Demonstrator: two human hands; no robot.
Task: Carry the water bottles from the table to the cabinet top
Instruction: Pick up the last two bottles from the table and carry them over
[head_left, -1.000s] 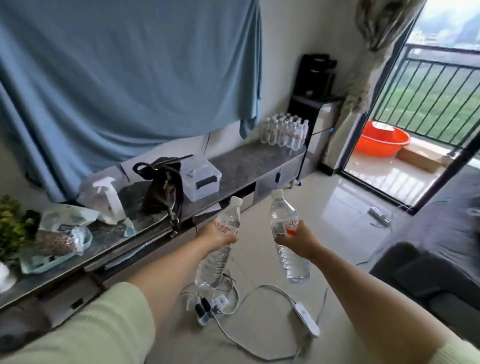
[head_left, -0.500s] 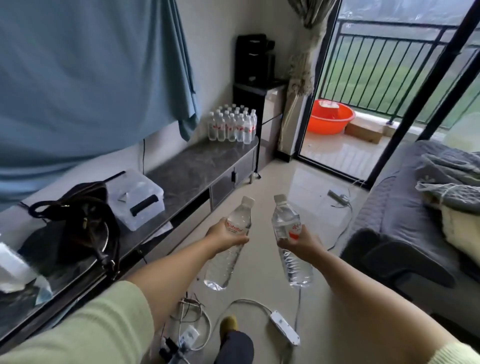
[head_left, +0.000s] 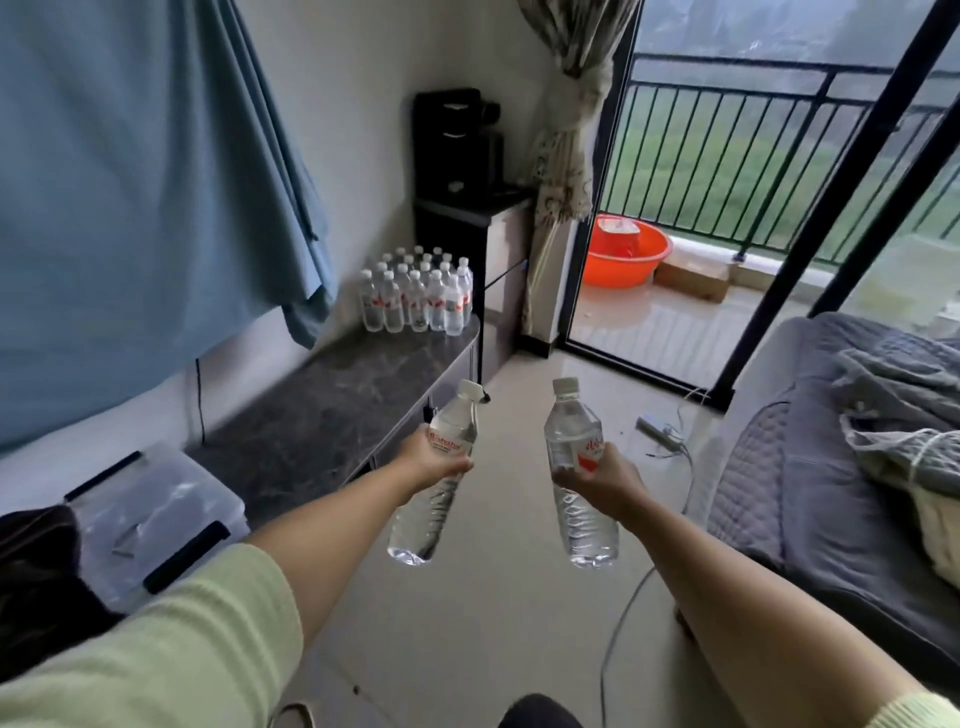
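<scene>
Nearest us, a clear lidded storage box (head_left: 156, 519) sits at the near end of the dark cabinet top (head_left: 332, 410); its contents are too blurred to tell. Above the floor, our left hand (head_left: 434, 460) grips one water bottle (head_left: 436, 478) tilted, and our right hand (head_left: 595, 480) grips another bottle (head_left: 579, 473) nearly upright. At the cabinet top's far end stands a cluster of bottles (head_left: 415, 296), with an orange basin (head_left: 623, 252) on the balcony beyond.
</scene>
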